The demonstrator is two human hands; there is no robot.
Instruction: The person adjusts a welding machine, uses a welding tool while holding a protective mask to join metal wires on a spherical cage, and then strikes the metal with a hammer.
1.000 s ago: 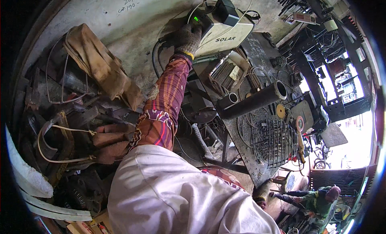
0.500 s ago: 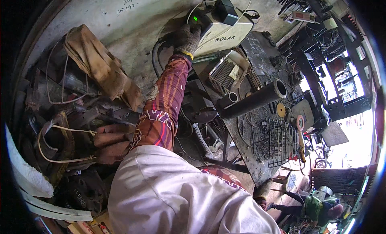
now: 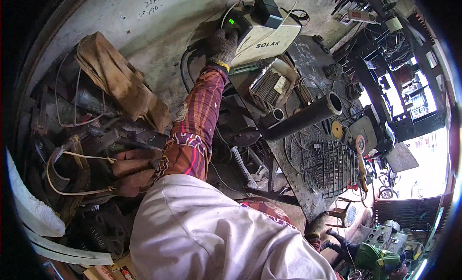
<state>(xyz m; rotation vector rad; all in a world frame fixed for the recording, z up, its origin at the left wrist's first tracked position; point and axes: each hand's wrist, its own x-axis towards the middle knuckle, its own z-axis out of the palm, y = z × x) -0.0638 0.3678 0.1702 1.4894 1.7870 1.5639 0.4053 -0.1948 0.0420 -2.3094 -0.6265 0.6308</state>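
Observation:
My left hand (image 3: 221,48), in a dark knit glove with a yellow cuff, is up against the front panel of a cream welding machine (image 3: 269,39). Its fingers look curled below the small green display; what they hold there is hidden. Thick black cables (image 3: 185,63) run down beside the hand. Far to the lower right, my gloved right hand (image 3: 315,225) is at the near corner of the dark metal workbench (image 3: 293,167). Its fingers are too small and dark to make out.
On the bench are an open box of welding rods (image 3: 272,85), a dark steel pipe (image 3: 308,117), a short pipe piece (image 3: 273,118), a wire basket (image 3: 332,169) and an angle grinder (image 3: 361,159). Brown leather (image 3: 115,73) and scrap metal lie left. Another person (image 3: 375,258) works lower right.
My left hand stays at the welding machine's panel, with the view shifted slightly. The other person at the lower right has bent lower. My right hand has hardly moved.

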